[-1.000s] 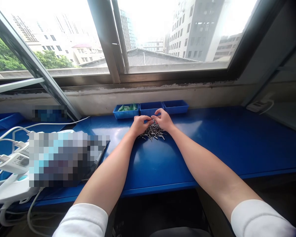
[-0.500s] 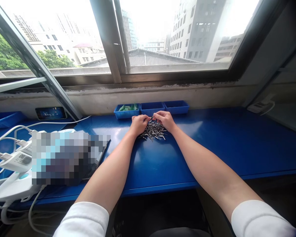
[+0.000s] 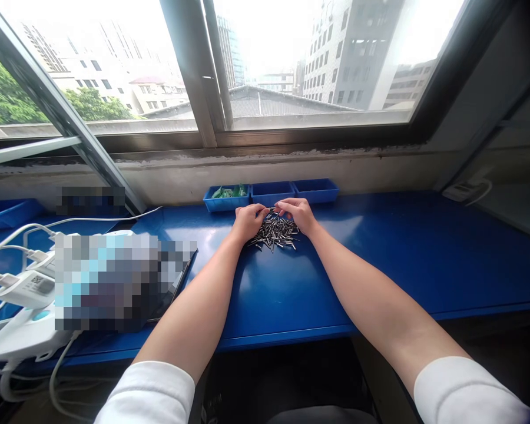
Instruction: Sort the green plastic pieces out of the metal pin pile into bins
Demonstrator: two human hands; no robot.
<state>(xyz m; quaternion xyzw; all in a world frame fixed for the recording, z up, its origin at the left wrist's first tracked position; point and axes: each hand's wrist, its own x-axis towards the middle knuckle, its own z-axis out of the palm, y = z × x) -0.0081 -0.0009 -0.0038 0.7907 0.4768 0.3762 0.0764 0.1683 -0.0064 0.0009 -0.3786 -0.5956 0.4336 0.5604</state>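
A loose pile of thin, short metal pins (image 3: 274, 234), silver and dark, lies on the blue table (image 3: 287, 294). Over the pile's left back edge, my left hand (image 3: 248, 222) is closed in a pinch. My right hand (image 3: 298, 214) pinches with thumb and forefinger at the pile's right back edge. Between the two sets of fingertips a small dark, slim piece shows, like one of the pins. It is too small to make out exactly, and the fingers cover part of it.
Behind my hands stand three joined blue bins (image 3: 271, 191); green material (image 3: 229, 192) fills the left one. A white power strip (image 3: 26, 338) with plugs and cables sits at the left, beside a blurred-out object (image 3: 110, 282). A window (image 3: 291, 126) is beyond the table.
The right fingers have shifted slightly over the pile. Both hands otherwise keep their pinch in nearly the same place, and the pile looks the same.
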